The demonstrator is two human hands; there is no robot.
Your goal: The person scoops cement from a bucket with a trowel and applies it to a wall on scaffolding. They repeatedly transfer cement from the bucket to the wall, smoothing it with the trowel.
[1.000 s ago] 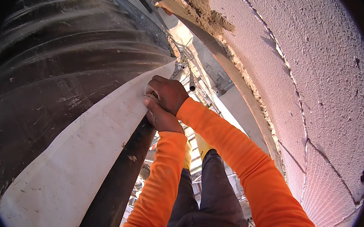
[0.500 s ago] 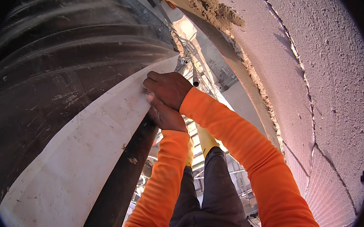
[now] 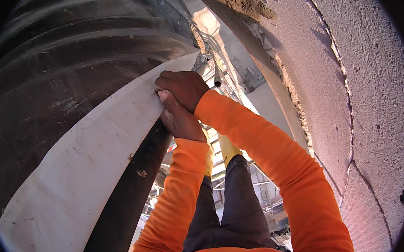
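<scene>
Farthest left of the black bar [image 3: 136, 187], I see a broad dark ribbed covering [image 3: 56, 89] bulging away in folds. Between it and the bar lies a long white sheet [image 3: 83, 163], dusty and lightly creased, wide at the near end and narrowing toward the bar's far end. It lies right along the bar's left side, overlapping the dark covering, perhaps so that its right edge is within easy reach.

Just beyond the bar's far end, the two hands crowd together at the sheet's edge. The right hand [image 3: 184, 87] is the farther one, its fingers curled in against the white. The left hand [image 3: 183, 119] sits just below, by the bar's end, its thumb up against the right hand; I'd guess they are paired to keep that one spot steady. Their fingertips are hidden, so I can't tell whether either is clamped on the sheet or merely pressing.

To the right of the bar, past the hands, is the open end of a thin tube [image 3: 217, 79]. Then come yellow boots [image 3: 228, 150] and dark trousers [image 3: 243, 206], the feet apart, likely for balance. Farthest right of the bar, a rough, cracked pale wall [image 3: 373, 93] curves by.
</scene>
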